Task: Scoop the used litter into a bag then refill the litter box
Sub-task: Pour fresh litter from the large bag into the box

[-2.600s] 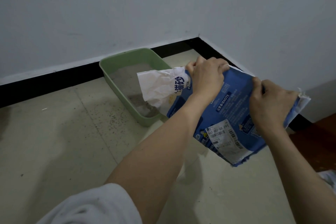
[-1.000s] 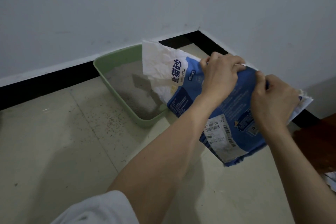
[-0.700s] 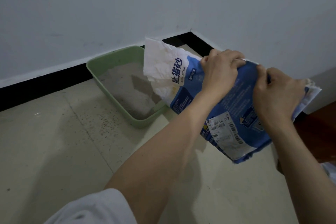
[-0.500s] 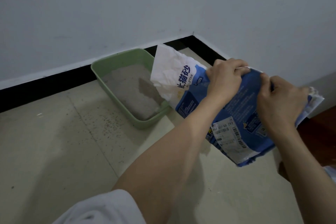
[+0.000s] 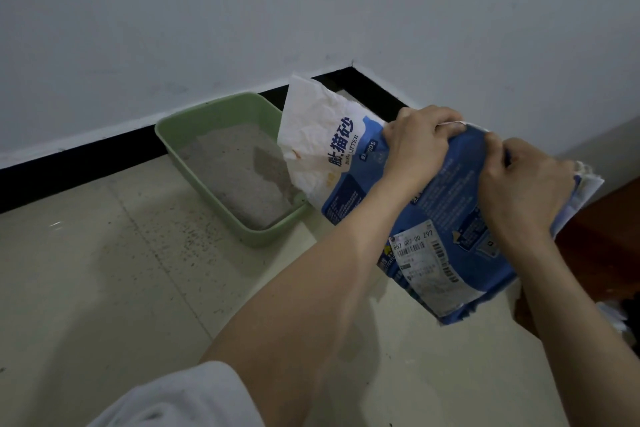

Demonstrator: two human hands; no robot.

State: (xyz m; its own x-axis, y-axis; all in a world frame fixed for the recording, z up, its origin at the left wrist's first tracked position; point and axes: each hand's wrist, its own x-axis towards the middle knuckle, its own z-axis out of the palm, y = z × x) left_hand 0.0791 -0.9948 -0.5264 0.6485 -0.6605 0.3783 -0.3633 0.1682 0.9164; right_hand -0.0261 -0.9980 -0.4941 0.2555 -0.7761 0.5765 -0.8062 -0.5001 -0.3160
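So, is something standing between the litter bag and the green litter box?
Nothing visible does. The litter bag, gripped by the left hand and right hand, overlaps the litter box near corner.

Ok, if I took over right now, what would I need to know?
Left hand grips the top edge of the litter bag; right hand grips the same edge further back.
The bag is tilted, its white end over the near right corner of the green litter box in the floor corner.
Grey litter already covers the box bottom. No litter is visibly falling.
Left: probably finish pouring if more is needed, then set the bag down.
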